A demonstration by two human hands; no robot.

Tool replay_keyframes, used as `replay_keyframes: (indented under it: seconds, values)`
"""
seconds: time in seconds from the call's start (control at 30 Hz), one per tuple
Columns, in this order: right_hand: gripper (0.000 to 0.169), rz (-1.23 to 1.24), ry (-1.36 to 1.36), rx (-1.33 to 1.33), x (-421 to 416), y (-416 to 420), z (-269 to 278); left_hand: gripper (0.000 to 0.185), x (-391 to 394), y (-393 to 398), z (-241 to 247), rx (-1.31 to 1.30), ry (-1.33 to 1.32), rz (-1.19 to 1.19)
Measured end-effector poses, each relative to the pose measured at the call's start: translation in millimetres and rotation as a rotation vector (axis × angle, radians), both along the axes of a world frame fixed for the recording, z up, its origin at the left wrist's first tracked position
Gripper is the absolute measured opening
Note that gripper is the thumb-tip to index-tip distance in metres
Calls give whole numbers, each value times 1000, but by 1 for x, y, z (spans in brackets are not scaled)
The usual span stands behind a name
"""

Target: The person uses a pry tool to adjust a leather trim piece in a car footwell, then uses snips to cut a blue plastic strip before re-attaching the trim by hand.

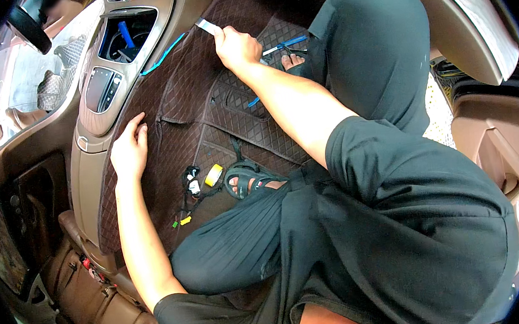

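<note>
My right hand (238, 48) grips a flat metal scraper or pry tool (206, 26), its tip against the dark quilted lining (187, 82) beside the centre console (116, 89). Fingers apart and holding nothing, my left hand (129, 148) rests by the lining's upper edge lower along the console. Between the two hands, a strip of blue material (163, 54) runs along the seam where lining meets console. What the right hand's fingers hide of the tool's handle cannot be seen.
On the floor lie a yellow tape roll (214, 175), a wiring harness (193, 186) with yellow (185, 220) and green connectors, and a blue-handled tool (293, 42) near my foot. A blue object (125, 34) stands in the console compartment. My sandalled foot (247, 181) is beside the tape.
</note>
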State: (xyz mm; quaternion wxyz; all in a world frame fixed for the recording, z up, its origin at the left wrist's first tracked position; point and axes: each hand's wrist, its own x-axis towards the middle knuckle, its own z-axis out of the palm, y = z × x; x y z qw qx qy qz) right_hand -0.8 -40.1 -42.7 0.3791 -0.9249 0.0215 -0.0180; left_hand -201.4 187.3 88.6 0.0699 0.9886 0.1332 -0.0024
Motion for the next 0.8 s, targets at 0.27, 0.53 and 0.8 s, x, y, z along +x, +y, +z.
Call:
replay_keyframes:
  seconds: [0.27, 0.53, 0.8]
  values:
    - [55, 418, 445, -141, -122, -63, -117, 30, 1, -2, -1, 38, -8, 15]
    - [25, 81, 81, 40, -87, -32, -124, 28, 2, -6, -1, 63, -22, 41]
    - [23, 54, 145, -243, -103, -56, -158, 28, 1, -7, 0, 114, -1, 50]
